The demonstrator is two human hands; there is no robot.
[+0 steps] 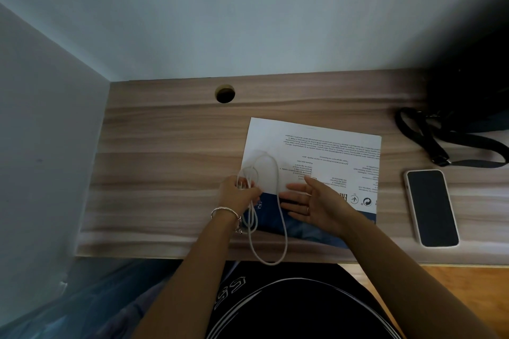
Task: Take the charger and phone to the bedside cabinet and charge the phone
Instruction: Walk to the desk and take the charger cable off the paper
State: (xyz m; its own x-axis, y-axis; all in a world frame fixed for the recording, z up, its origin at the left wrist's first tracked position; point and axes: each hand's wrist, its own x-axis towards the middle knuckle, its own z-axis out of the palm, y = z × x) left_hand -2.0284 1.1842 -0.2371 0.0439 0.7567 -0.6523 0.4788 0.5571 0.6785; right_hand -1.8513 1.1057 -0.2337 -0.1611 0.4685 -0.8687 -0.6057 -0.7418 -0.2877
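White charger cable (pixel 283 228) hangs in loops from my left hand (pixel 239 194), fingers pinched round it; my right hand (pixel 316 202) hovers beside, fingers straight and spread. A printed packet (pixel 325 146) lies beneath both. The phone (pixel 431 208) lies screen-up further right, near a black bag strap (pixel 429 137), on the wood-grain desk (pixel 165 146) against a pale wall (pixel 248 22)

- The black bag (pixel 473 91) at the far right is dark, blurred and cut off by the right edge, so its shape cannot be told.
- Its strap (pixel 431 142) runs out past the right edge.
- The print on the white and blue packet (pixel 316 151) is too small to read. Its near part is hidden under the right hand (pixel 316 201) and forearm.
- The ends of the white cable (pixel 252 221) are bunched inside the left hand (pixel 238 192); whether a plug is there cannot be told.
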